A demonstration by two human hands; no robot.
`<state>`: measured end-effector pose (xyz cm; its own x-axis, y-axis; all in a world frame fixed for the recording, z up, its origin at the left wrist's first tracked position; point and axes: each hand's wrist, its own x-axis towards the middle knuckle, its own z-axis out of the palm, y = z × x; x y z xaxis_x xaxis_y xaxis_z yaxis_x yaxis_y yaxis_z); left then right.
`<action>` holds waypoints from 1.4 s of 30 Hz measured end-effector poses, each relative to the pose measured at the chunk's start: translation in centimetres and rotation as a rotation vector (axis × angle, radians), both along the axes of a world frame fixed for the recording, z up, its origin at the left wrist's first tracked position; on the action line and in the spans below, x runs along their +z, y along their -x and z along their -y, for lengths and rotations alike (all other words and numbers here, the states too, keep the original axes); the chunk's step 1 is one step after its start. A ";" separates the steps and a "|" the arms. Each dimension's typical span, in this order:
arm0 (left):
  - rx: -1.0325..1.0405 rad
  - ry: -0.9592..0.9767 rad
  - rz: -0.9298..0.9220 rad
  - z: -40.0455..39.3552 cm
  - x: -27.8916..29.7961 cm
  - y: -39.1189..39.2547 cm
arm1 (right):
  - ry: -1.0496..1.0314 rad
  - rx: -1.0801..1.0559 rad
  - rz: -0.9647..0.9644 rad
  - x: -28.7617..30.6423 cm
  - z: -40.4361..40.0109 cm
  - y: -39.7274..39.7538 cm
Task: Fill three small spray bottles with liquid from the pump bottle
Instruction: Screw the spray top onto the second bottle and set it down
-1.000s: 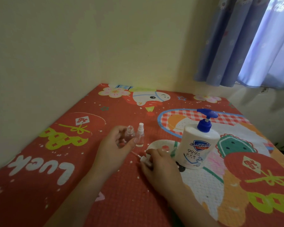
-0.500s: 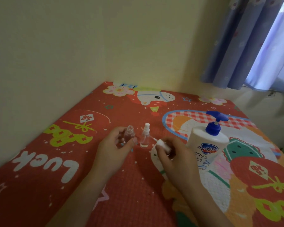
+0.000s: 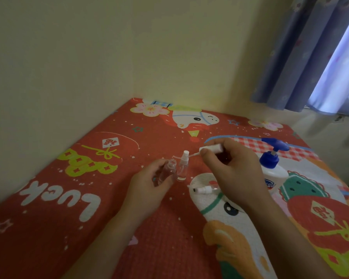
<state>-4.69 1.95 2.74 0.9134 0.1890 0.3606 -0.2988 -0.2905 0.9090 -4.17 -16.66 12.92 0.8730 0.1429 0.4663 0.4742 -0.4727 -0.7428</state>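
The right hand [image 3: 232, 170], just right of the frame's centre, pinches a white spray head [image 3: 211, 148] between thumb and fingers, its thin dip tube [image 3: 192, 155] trailing leftward toward the bottles. The left hand [image 3: 149, 186], at centre, curls round the open bottle [image 3: 167, 171], a small clear one with its mouth bare and tilted slightly toward the right hand. The step looks like refitting the head: it would go best with the tube tip guided straight into the narrow mouth first, the bottle held steady and upright, then the collar turned without forcing the thread. Just beside the held bottle stands a second clear bottle [image 3: 182, 168], capped with a white sprayer, and a third bottle [image 3: 205, 189] lies on its side below the right hand. The pump bottle [image 3: 272, 168], white with a blue pump, stands at centre right, partly hidden by the right hand. All rest on a red cartoon-printed mat [image 3: 69, 198].
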 end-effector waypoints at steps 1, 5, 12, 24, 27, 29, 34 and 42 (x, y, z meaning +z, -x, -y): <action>-0.004 -0.004 0.004 0.0 0.0 0.0 | 0.033 0.001 -0.003 0.2 0.0 -0.2; -0.013 -0.048 0.031 0.1 0.5 0.4 | 0.182 0.025 -0.021 0.7 -0.2 -0.9; -0.005 -0.122 0.059 0.4 0.8 0.7 | 0.400 0.118 -0.025 2.1 -0.6 -2.4; -0.029 -0.082 0.044 0.4 0.1 0.3 | 0.701 0.312 -0.013 2.1 -1.4 -3.3; -0.051 -0.078 0.044 0.4 0.1 0.3 | 0.745 0.329 0.010 2.1 -1.5 -3.4; -0.063 -0.091 0.045 0.4 0.1 0.4 | 0.780 0.351 0.022 2.3 -1.6 -3.5; -0.067 -0.123 0.057 0.4 -0.1 0.4 | 0.866 0.327 0.039 2.2 -1.7 -3.6; -0.059 -0.120 0.047 0.6 -0.3 0.4 | 0.908 0.200 0.121 1.7 -2.8 -3.8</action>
